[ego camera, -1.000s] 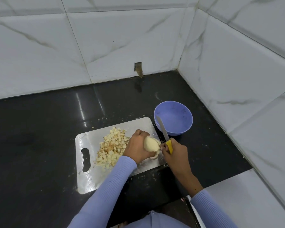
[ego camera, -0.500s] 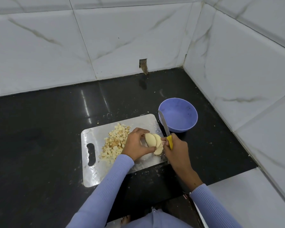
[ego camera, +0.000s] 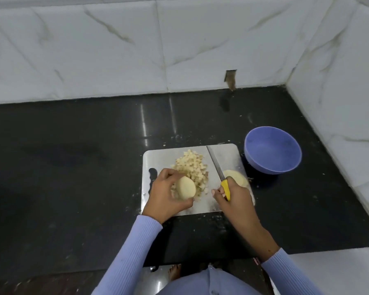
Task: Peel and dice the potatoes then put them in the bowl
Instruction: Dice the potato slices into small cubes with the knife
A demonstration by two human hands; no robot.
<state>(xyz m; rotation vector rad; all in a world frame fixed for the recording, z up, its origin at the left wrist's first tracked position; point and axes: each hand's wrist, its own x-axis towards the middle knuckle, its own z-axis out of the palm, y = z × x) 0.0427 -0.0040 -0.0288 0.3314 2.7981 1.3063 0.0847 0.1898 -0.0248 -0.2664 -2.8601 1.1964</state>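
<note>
Potato peeled and halved: one half gripped in curled left hand fingers just above the cutting board, the other half lying on the board's right side beside the right hand, fingers wrapped round the yellow-handled knife. Pile of diced pieces heaped mid-board, apparently from earlier potatoes. Both halves not yet diced, purple bowl seemingly empty, nothing transferred.

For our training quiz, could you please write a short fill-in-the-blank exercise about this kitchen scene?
1. The right hand grips a knife with a ____ handle.
2. The left hand holds a peeled potato half above the ____ board.
3. The purple bowl holds ____ potato.
4. The diced potato lies on the ____.

Missing words: yellow; cutting; no; board
</note>
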